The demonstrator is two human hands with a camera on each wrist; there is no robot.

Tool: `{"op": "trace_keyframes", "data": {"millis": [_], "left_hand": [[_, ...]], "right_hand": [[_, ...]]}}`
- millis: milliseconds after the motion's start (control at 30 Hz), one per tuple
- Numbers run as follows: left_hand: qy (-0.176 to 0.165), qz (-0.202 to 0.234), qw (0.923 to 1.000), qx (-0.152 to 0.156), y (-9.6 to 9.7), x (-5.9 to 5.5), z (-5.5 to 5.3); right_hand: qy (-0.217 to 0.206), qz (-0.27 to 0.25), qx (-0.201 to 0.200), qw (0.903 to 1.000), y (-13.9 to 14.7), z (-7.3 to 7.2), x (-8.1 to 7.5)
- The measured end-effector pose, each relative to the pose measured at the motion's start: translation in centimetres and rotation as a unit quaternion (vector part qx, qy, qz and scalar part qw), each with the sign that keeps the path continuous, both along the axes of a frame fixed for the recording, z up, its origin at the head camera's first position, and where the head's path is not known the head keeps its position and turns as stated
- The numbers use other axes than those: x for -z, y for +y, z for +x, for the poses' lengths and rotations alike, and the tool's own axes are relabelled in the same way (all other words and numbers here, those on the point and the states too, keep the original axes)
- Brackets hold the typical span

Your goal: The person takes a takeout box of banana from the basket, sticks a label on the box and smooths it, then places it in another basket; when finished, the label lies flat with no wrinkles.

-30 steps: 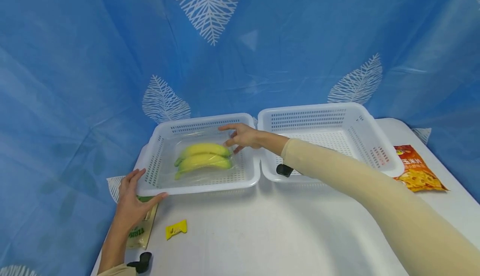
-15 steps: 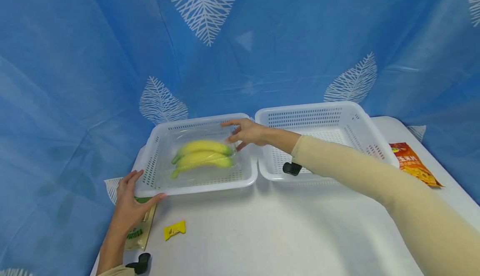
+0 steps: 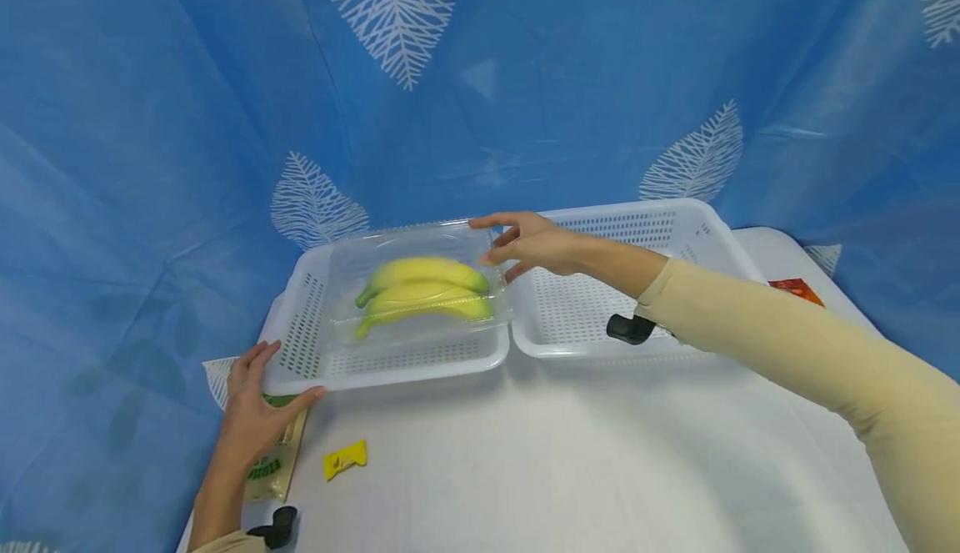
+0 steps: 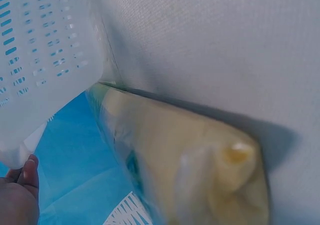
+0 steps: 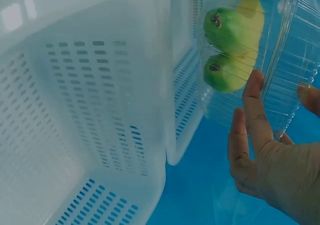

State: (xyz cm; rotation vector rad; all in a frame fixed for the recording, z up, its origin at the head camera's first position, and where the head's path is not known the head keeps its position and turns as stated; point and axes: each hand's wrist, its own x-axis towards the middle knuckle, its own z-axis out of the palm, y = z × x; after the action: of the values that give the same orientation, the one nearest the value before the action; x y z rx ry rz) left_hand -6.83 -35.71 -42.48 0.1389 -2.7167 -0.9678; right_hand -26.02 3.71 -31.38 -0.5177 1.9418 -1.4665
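Observation:
My right hand [image 3: 543, 244] grips the right end of a clear plastic box [image 3: 480, 240], thumb and fingers spread along its side. Inside the box lie two bananas [image 3: 427, 301], whose green ends [image 5: 226, 35] show in the right wrist view. The box is raised and tilted over the left white basket [image 3: 405, 380]. At that basket's front left corner, my left hand [image 3: 251, 428] holds on, thumb on the front rim and fingers along the left side.
A second white basket [image 3: 581, 319] stands close on the right. A beige packet [image 4: 175, 140] lies below my left hand, and a small yellow wrapped sweet [image 3: 346, 459] lies near the front. A red snack bag [image 3: 797, 289] is mostly hidden behind my right sleeve.
My right hand has lifted the box with the bananas up out of the left basket and shifted it right. My left hand stays at the basket's corner.

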Motion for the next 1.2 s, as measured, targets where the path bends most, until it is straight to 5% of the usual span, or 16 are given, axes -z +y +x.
{"op": "trace_keyframes", "data": {"millis": [400, 900, 1200], "left_hand": [[0.014, -0.004, 0.9999, 0.002, -0.1, -0.5, -0.1], [0.000, -0.003, 1.0000, -0.007, 0.5, 0.0, 0.3], [0.001, 0.011, 0.9999, -0.006, 0.6, 0.2, 0.3]], "right_hand": [[0.011, -0.010, 0.013, 0.9998, 6.1, 2.9, -1.1], [0.052, 0.036, 0.012, 0.9979, 12.8, 9.7, 0.8], [0.039, -0.014, 0.015, 0.9990, 14.6, 13.7, 2.7]]}}
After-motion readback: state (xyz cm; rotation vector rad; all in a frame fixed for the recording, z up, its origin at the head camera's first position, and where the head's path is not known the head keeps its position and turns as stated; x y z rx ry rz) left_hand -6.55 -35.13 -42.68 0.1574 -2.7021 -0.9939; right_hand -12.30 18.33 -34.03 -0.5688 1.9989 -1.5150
